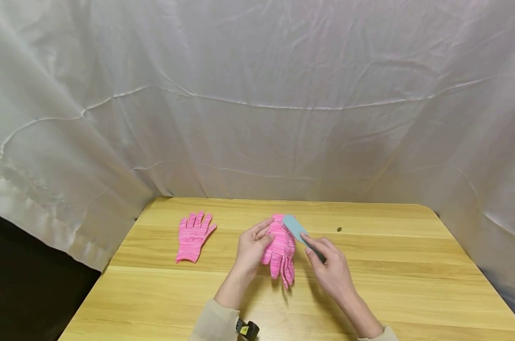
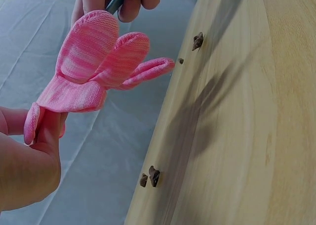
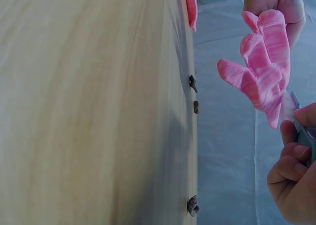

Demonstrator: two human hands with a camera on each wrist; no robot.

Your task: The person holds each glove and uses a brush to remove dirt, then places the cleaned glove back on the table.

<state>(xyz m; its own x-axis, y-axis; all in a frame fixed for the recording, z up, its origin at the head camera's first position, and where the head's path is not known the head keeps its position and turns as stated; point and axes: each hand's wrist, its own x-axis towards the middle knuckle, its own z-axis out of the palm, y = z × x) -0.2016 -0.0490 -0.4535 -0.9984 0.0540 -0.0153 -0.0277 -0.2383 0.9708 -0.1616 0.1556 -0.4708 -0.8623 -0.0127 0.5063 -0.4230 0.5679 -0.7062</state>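
Note:
A pink streaked knit glove (image 1: 279,248) hangs above the table with its fingers pointing down. My left hand (image 1: 250,248) grips it near the cuff, and in the left wrist view the thumb (image 2: 48,131) presses against the fabric. In my right hand (image 1: 333,270) is a brush (image 1: 295,227) with a pale blue-green head and a darker handle. Its bristles face the glove and appear to touch its upper right side. White bristles (image 3: 288,108) show beside the glove in the right wrist view, where curled fingers hold the handle.
A second pink glove (image 1: 192,239) lies flat on the wooden table (image 1: 155,289) at the left. Several small dark brown bits (image 2: 154,176) are scattered on the tabletop, one bit (image 1: 339,229) to the right of the brush. A grey curtain (image 1: 257,142) hangs behind and at both sides.

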